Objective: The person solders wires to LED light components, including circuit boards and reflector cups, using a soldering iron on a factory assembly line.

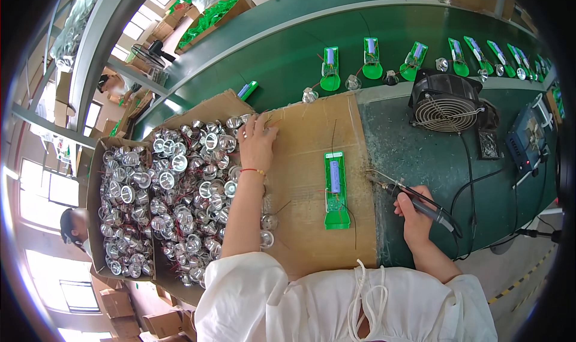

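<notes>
Fingers of my left hand (258, 143) spread open over reflectors (180, 192) at the cardboard sheet's (300, 222) left edge; my right hand (414, 213) grips a soldering iron (420, 203) beside the green board (336, 189).

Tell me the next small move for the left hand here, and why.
Probably close the left hand on one silver reflector and carry it over to the green board. The hand lies open on the heap in the box, gripping nothing that shows, while the right hand holds the soldering iron ready beside the board, which lies alone on the cardboard.
</notes>
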A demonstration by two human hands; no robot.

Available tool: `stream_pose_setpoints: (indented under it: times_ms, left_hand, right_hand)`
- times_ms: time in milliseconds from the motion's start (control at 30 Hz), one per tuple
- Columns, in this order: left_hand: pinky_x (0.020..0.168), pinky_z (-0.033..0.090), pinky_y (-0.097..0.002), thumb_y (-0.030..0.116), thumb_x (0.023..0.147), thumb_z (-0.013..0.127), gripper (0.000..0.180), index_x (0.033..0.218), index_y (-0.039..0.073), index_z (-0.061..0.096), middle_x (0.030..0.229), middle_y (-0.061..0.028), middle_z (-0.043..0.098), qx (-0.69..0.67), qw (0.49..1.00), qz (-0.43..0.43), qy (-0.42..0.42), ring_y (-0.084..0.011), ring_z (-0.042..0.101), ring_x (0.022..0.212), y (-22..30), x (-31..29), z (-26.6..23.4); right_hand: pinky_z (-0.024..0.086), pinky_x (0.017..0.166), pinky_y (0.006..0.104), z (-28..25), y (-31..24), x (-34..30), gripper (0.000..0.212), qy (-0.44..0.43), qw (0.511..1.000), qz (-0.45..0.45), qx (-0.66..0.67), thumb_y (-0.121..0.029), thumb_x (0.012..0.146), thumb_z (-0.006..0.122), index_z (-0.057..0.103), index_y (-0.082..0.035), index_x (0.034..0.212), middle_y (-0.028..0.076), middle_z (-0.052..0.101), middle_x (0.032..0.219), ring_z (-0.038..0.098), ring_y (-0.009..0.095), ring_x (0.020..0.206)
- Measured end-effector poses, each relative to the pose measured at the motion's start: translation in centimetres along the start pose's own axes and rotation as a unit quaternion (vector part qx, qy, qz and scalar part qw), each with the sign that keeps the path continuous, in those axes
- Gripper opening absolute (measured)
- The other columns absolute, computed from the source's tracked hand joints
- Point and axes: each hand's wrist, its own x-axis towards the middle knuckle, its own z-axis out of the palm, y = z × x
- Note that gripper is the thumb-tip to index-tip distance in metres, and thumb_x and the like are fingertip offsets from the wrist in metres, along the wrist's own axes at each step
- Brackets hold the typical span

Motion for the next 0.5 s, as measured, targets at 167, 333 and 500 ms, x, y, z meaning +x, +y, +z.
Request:
stream_pose_setpoints:
  times_ms: [167, 333, 500]
  left_hand:
    - [0.086, 0.035, -0.0397, 0.019, 0.071, 0.062, 0.014, 0.084, 0.014, 0.064, 0.097, 0.0014, 0.059, 0.062, 0.989, 0.059, -0.117, -0.0169, 0.05, 0.1, -0.8, 0.8, 0.7]
    - [0.075, 0.041, -0.0391, 0.024, 0.073, 0.063, 0.016, 0.074, 0.009, 0.066, 0.077, -0.0025, 0.062, -0.089, 0.989, -0.082, -0.091, -0.0213, 0.057, 0.079, 1.1, -1.8, -1.1]
    - [0.059, 0.047, -0.025, 0.008, 0.077, 0.062, 0.014, 0.088, -0.001, 0.065, 0.074, -0.0091, 0.065, -0.465, 0.828, -0.294, -0.112, -0.0121, 0.061, 0.064, 7.3, -6.0, -7.2]
  right_hand:
    - [0.04, 0.048, 0.0184, 0.2, 0.0, -0.1, 0.013, -0.007, 1.0, -0.004, -0.014, -0.011, 0.081, 0.061, 0.05, -0.004, 0.084, 0.005, 0.057, 0.067, 0.051, 0.008, 0.052]
    - [0.04, 0.048, 0.0183, 0.4, -0.1, -0.4, 0.013, -0.015, 1.0, -0.015, -0.015, -0.011, 0.081, 0.061, 0.05, -0.004, 0.084, 0.005, 0.057, 0.067, 0.051, 0.007, 0.053]
    - [0.04, 0.048, 0.0185, 0.1, 0.1, -0.3, 0.013, -0.021, 0.999, -0.032, -0.022, -0.011, 0.081, 0.06, 0.05, -0.003, 0.084, 0.005, 0.057, 0.067, 0.051, 0.007, 0.053]
